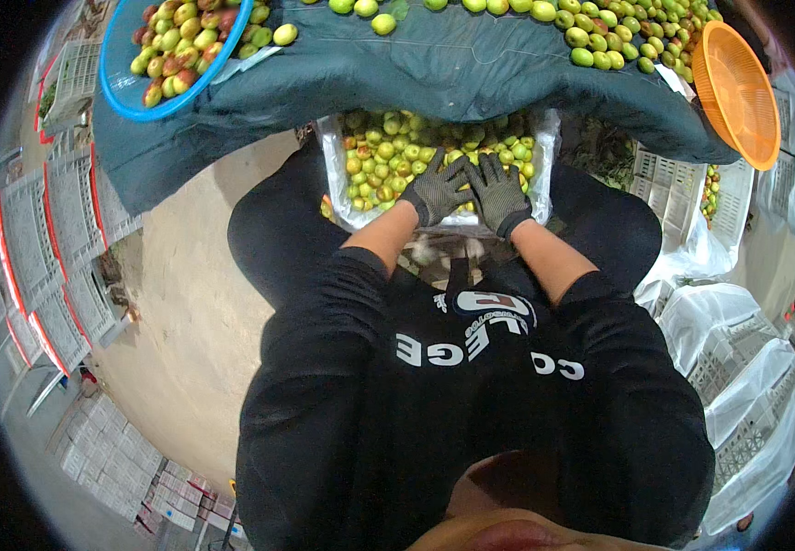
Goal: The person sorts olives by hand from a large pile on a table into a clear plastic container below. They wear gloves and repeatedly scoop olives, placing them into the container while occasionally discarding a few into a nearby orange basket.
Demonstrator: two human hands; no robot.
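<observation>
Between my knees stands a crate lined with clear plastic film [544, 186], full of green and reddish jujube-like fruits [380, 162]. My left hand [438, 189], in a dark knit glove, lies palm down on the fruits near the crate's close edge. My right hand [497, 189], gloved likewise, rests beside it with the fingertips of both hands close together. The fingers of both hands are spread and no fruit shows gripped; what lies under the palms is hidden.
A dark green cloth [397, 69] covers the surface ahead, with loose fruits [604, 38] on it. A blue basket [108, 82] of fruits is at left, an orange basket [738, 96] at right. Stacked plastic crates [32, 234] stand left; film-covered crates [742, 379] stand right.
</observation>
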